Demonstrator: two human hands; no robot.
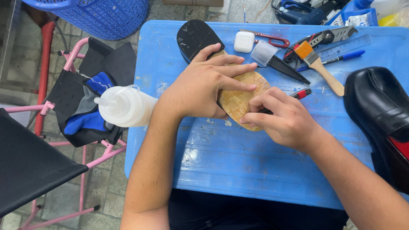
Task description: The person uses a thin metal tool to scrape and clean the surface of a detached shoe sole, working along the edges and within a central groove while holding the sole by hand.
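A shoe lies sole-up on the blue table (255,166), with a tan sole (238,102) and a black heel (194,36) pointing away from me. My left hand (204,85) presses flat over the middle of the sole, fingers spread toward the right. My right hand (283,117) rests on the sole's right edge, fingers curled around a small dark tool with a red and black end (301,93); its tip is hidden under my fingers.
A black shoe (379,115) sits at the table's right edge. Behind lie a wooden-handled brush (319,64), scissors (272,40), a small white case (244,41), a utility knife, ruler and pen. A white squeeze bottle (123,106) stands at left, over a pink-framed stool (81,110).
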